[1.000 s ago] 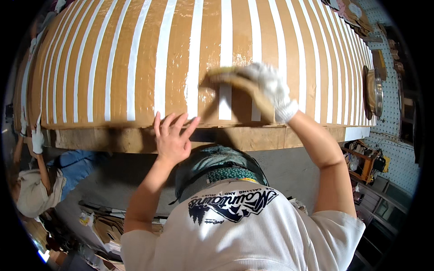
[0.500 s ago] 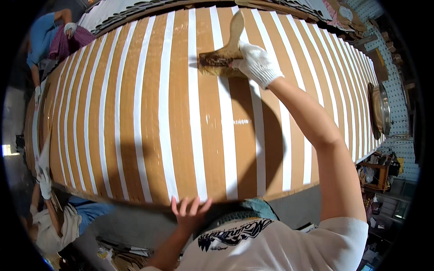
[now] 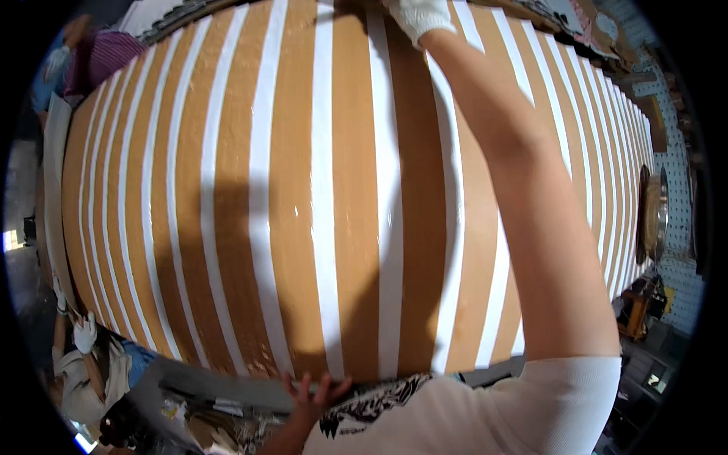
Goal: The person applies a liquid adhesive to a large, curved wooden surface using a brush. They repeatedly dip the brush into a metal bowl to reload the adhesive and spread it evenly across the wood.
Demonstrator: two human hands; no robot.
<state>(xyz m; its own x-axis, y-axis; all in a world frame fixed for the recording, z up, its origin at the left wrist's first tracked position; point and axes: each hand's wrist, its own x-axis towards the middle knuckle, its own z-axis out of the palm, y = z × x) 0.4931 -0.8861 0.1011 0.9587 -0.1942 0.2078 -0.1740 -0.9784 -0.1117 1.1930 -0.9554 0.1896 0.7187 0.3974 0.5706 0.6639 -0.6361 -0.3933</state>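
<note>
Steady the striped sheet with your left hand, fingers spread, and stroke evenly along the stripes with your right hand, whose finger state I cannot tell.

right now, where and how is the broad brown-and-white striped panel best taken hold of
Probably grip the broad brown-and-white striped panel by its near edge, coming from the wearer's side, thumb above. That edge runs long, and the bare left hand has its fingertips there. The wide striped face shows no handle, and the right arm stretches across it. Its underside is hidden.
</note>
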